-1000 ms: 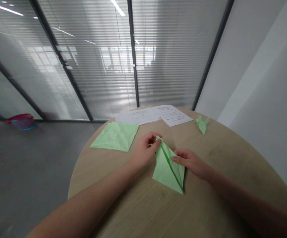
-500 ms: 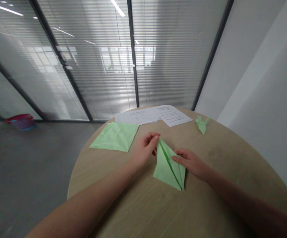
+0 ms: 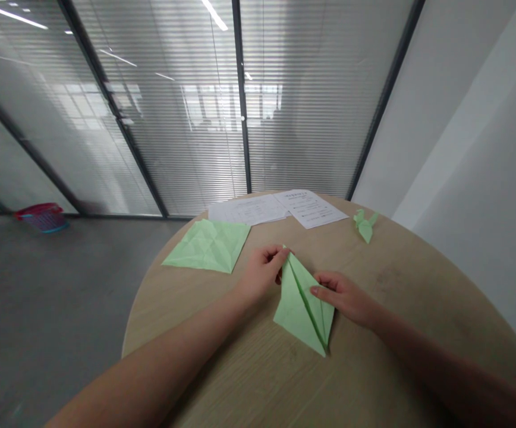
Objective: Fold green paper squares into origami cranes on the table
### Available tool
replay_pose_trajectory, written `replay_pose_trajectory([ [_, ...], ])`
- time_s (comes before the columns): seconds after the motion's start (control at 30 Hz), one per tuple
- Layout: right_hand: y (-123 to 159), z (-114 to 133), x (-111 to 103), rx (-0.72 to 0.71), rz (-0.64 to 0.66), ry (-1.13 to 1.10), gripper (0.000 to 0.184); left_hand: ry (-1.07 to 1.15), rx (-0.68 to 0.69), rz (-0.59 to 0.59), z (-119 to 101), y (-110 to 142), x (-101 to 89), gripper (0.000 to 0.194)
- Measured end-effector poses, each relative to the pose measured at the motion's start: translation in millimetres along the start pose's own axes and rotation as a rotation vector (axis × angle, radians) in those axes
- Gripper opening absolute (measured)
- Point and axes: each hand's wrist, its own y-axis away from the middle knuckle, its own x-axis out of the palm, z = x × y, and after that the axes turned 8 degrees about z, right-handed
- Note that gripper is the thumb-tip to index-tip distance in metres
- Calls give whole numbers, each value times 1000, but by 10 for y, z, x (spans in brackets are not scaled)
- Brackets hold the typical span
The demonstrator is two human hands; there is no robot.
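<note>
Between my hands is a folded sheet of light green origami paper (image 3: 298, 315), kite-like in outline, with a dark slit running from its top corner down to its lower tip. My left hand (image 3: 264, 267) pinches the top corner between thumb and fingers. At the right edge, my right hand (image 3: 338, 294) grips the paper, thumb on the upper face and fingers partly hidden behind. Left of my left hand lies a creased green sheet (image 3: 208, 245), spread out. A small folded green paper figure (image 3: 365, 227) stands at the back right.
White printed sheets (image 3: 314, 209) lie at the far side of the round wooden table (image 3: 249, 374). Beyond stand glass partitions with blinds (image 3: 200, 148). A red and blue basket (image 3: 44, 217) sits on the floor at left.
The slit in the held paper looks narrower than a second ago, and its lower tip has shifted slightly down. Both hands keep their hold, the left thumb shifting a little at the top corner.
</note>
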Motion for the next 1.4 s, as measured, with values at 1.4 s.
replay_pose_trajectory([
  [1.4, 15, 26, 28, -2, -11, 135, 50, 40, -70, 181, -108, 19, -61, 42],
])
